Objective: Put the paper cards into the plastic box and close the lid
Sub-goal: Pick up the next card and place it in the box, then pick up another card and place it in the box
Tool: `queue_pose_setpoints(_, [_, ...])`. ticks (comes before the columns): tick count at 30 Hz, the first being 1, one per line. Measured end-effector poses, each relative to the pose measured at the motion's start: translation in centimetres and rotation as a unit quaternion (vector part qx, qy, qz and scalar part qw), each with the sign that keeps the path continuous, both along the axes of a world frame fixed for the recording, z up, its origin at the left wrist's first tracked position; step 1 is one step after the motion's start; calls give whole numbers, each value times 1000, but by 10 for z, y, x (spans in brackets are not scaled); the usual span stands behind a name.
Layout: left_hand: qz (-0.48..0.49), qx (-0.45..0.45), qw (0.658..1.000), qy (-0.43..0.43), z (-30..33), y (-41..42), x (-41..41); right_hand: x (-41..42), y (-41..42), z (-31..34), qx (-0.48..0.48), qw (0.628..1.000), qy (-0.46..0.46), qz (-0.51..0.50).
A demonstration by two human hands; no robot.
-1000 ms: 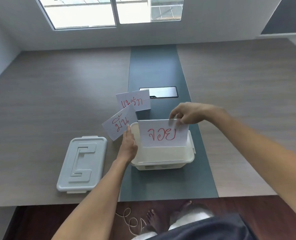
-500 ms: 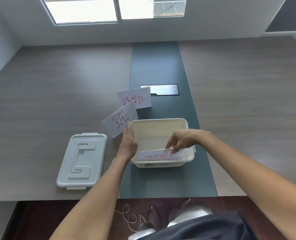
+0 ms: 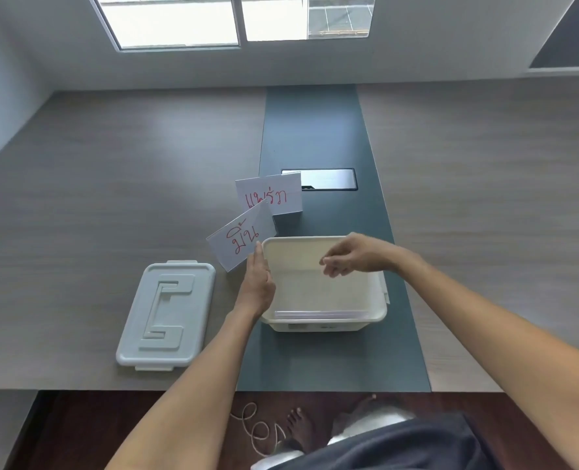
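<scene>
The white plastic box (image 3: 322, 324) stands uncovered on the dark green strip, close to the table's near edge. A card (image 3: 320, 314) stands inside it against the near wall, only its top edge showing. My left hand (image 3: 256, 287) is at the box's left rim and holds up two fanned white cards with red writing: a front card (image 3: 242, 240) and a back card (image 3: 269, 197). My right hand (image 3: 353, 256) hovers over the box's middle, fingers loosely curled, holding nothing. The pale grey lid (image 3: 166, 317) lies flat on the table to the box's left.
A dark rectangular cable hatch (image 3: 328, 179) is set into the green strip beyond the box. The wooden table (image 3: 94, 198) stretches wide on both sides. Below the near edge are bare feet and a white cord (image 3: 257, 432) on the floor.
My right hand lowered the third card into the box, let it go against the near wall, and has risen empty above the box. The left hand has kept its two cards still.
</scene>
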State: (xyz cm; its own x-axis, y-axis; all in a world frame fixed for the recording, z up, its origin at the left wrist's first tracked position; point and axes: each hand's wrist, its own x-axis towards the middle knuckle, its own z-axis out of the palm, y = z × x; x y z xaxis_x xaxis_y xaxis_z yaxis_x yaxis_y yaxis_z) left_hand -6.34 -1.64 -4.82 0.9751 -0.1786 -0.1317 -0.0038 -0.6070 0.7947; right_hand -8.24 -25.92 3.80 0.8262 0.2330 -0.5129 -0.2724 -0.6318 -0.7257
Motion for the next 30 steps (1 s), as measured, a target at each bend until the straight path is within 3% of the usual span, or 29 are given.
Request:
queue_pose_setpoints(4, [-5, 4, 1000, -2, 3, 0, -4, 23, -2, 12, 31, 994, -91, -56])
queue_pose_setpoints(6, [33, -2, 999, -10, 4, 7, -2, 51, 11, 23, 10, 992, -126, -30])
queue_pose_setpoints(15, [25, -2, 1000, 3, 2, 6, -17, 96, 41, 7, -42, 979, -184, -77])
queue_pose_setpoints(30, [36, 41, 998, -22, -5, 8, -19, 183, 97, -25, -153, 958, -221, 102])
